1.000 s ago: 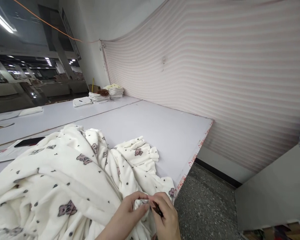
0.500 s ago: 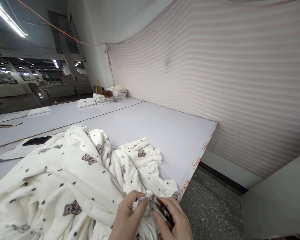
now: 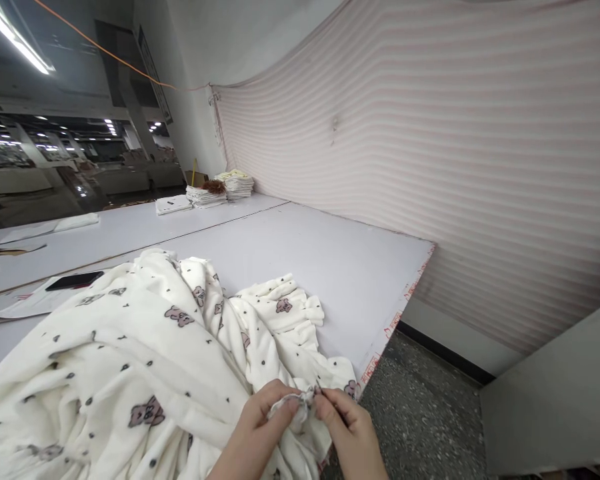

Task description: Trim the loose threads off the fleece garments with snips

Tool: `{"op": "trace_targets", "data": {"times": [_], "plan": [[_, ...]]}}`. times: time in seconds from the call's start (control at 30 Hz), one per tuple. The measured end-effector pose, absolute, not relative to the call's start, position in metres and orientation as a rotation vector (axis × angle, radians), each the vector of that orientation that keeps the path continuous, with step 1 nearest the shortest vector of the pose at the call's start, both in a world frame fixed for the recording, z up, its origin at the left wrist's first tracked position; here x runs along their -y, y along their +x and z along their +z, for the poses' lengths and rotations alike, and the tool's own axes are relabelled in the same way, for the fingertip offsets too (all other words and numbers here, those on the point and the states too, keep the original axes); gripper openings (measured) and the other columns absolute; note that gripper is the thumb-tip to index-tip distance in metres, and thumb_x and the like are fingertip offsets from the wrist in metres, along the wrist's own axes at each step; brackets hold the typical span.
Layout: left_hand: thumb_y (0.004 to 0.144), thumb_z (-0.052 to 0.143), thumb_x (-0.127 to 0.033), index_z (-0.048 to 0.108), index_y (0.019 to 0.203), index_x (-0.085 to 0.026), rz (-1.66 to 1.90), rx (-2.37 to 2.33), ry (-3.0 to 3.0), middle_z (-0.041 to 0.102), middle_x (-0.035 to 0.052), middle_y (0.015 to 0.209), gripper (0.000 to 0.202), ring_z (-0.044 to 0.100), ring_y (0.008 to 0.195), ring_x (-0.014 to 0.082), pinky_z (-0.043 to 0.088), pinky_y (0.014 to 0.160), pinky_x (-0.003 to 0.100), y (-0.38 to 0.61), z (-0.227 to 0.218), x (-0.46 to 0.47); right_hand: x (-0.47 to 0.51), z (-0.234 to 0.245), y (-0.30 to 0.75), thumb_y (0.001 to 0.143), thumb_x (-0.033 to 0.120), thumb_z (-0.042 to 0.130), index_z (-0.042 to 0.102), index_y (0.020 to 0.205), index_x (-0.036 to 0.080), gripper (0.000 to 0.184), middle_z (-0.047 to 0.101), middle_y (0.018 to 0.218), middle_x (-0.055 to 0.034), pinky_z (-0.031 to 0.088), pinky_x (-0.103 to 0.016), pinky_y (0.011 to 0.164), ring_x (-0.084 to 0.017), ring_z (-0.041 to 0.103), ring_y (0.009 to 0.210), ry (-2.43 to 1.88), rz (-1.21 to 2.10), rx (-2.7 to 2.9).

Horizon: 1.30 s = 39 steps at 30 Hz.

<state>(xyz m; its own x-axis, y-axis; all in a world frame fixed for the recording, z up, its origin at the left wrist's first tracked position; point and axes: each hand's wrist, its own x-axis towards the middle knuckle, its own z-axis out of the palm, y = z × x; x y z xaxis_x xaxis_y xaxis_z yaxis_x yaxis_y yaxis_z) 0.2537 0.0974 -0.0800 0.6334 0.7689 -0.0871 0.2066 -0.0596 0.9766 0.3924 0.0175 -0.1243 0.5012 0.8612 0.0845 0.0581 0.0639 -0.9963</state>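
A large heap of soft white fabric (image 3: 190, 360), printed with brown bears and small dark marks, lies bunched over the near left of the table. At its near right, my left hand (image 3: 263, 423) pinches a gathered edge of the fabric between thumb and fingers. Close beside it, my right hand (image 3: 353, 427) is closed with thumb and forefinger on the same gathered bit. A thin dark tip shows above the right fingertips; the rest of that dark tool is hidden in the hand.
The pale table (image 3: 370, 260) ends at a taped right edge, with speckled floor (image 3: 420, 400) beyond. A phone (image 3: 75, 281) lies on papers at left. Folded white stacks (image 3: 207, 197) stand at the back. A striped cloth (image 3: 430, 133) hangs along the wall.
My right hand has turned and closed its fingers on the fabric's gathered edge. The dark tool that showed in it is now mostly hidden. My left hand keeps its pinch.
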Motion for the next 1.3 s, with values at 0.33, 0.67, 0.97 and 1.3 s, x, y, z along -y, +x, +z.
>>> {"op": "trace_targets", "data": {"times": [0.33, 0.67, 0.97, 1.3], "plan": [[0.081, 0.054, -0.021, 0.059, 0.082, -0.02, 0.671, -0.864, 2.04, 0.062, 0.003, 0.08, 0.006, 0.058, 0.079, 0.0204, 0.047, 0.074, 0.031, 0.246, -0.091, -0.091, -0.021, -0.116, 0.387, 0.085, 0.045, 0.057, 0.062, 0.071, 0.018, 0.031, 0.06, 0.061, 0.0013, 0.043, -0.02, 0.058, -0.014, 0.054, 0.06, -1.386, 0.68, 0.85], [0.079, 0.039, 0.005, 0.052, 0.086, -0.017, 1.102, -0.4, 2.725, 0.064, 0.0102, 0.093, 0.026, 0.054, 0.074, 0.0166, 0.049, 0.063, 0.026, 0.242, -0.108, -0.09, 0.016, -0.13, 0.406, 0.08, 0.041, 0.063, 0.07, 0.105, 0.025, 0.03, 0.071, 0.097, -0.0082, 0.054, -0.027, 0.072, -0.023, 0.067, 0.086, -1.527, 0.609, 1.205], [0.078, 0.038, 0.004, 0.053, 0.081, -0.018, 1.162, -0.397, 2.807, 0.068, 0.0102, 0.097, 0.026, 0.061, 0.088, 0.0193, 0.051, 0.075, 0.03, 0.247, -0.109, -0.092, 0.008, -0.129, 0.409, 0.085, 0.032, 0.058, 0.07, 0.098, 0.023, 0.02, 0.072, 0.086, -0.0058, 0.053, -0.024, 0.072, -0.02, 0.068, 0.08, -1.544, 0.527, 1.246], [0.085, 0.042, -0.003, 0.051, 0.087, -0.02, 0.917, -0.41, 2.718, 0.061, 0.0052, 0.087, 0.019, 0.057, 0.077, 0.0163, 0.049, 0.07, 0.027, 0.24, -0.114, -0.09, 0.003, -0.129, 0.404, 0.078, 0.02, 0.06, 0.066, 0.105, 0.028, 0.028, 0.061, 0.089, -0.0018, 0.047, -0.022, 0.068, -0.016, 0.062, 0.078, -1.447, 0.518, 1.376]]}}
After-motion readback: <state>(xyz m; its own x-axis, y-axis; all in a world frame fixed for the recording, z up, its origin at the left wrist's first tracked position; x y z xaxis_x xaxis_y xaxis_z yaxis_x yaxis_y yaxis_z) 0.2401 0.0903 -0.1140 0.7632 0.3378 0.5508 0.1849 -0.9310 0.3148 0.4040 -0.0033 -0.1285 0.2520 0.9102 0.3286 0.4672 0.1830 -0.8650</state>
